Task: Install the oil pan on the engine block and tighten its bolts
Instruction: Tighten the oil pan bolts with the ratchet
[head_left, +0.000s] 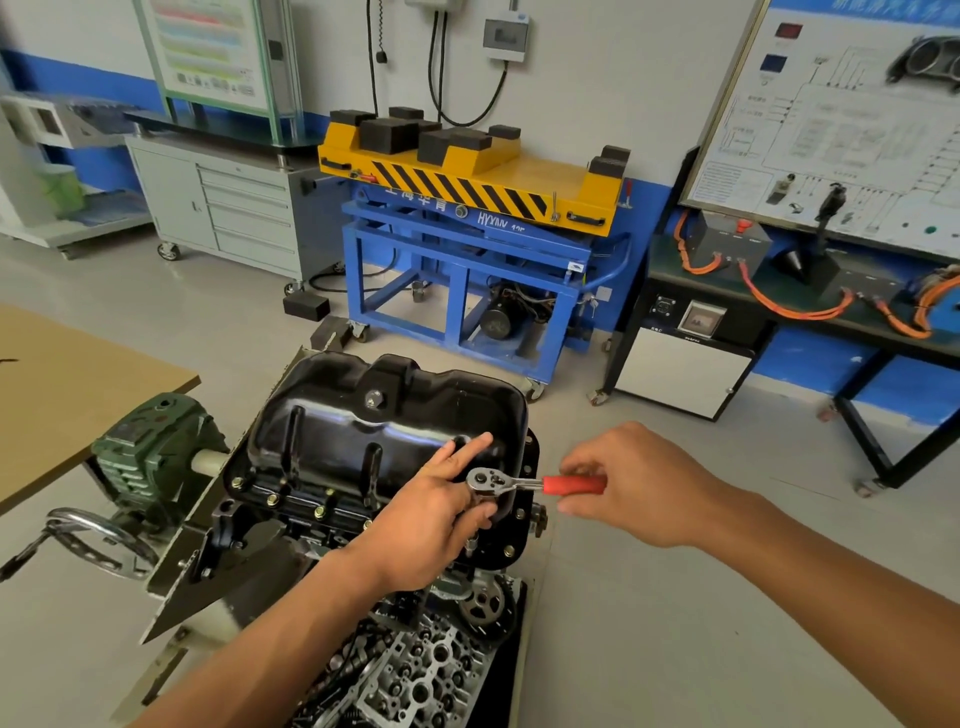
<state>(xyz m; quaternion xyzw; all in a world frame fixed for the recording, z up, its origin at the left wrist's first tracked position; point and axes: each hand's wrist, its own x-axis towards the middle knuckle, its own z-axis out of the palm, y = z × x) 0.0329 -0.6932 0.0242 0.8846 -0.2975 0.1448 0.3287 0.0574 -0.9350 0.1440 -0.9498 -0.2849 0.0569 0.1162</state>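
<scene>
The black oil pan (384, 431) sits upside-up on the engine block (291, 525), which is held on a stand in the lower middle of the view. The pan is glossy pressed steel with raised ribs. A drain plug (373, 399) is set in its far wall, and brass-coloured bolts (272, 500) stand along the near flange.

At the pan's right near corner a ratchet (535, 484) lies level, its chrome head over the flange and its red handle pointing right. The left hand (431, 514) holds the ratchet's head. Its thumb and lower fingers curl around the head and its forefinger lies straight across the pan. The right hand (639, 488) grips the red handle with its fingers closed round the end.

Below the block, a bare cylinder head (426, 670) and a toothed sprocket (483, 605) face the camera. To the left, the stand carries a green gearbox (150, 447) and a metal handwheel (98, 540).

Everything stands on a pale grey floor (675, 597). The corner of a wooden desk (67, 384) shows at the left edge. Further back are a blue lift trolley (467, 270), with a yellow top and black pads, and a grey drawer cabinet (234, 208) on castors. At the right a wiring display board (841, 114) stands above orange cables (789, 309). The wall behind is white over blue.
</scene>
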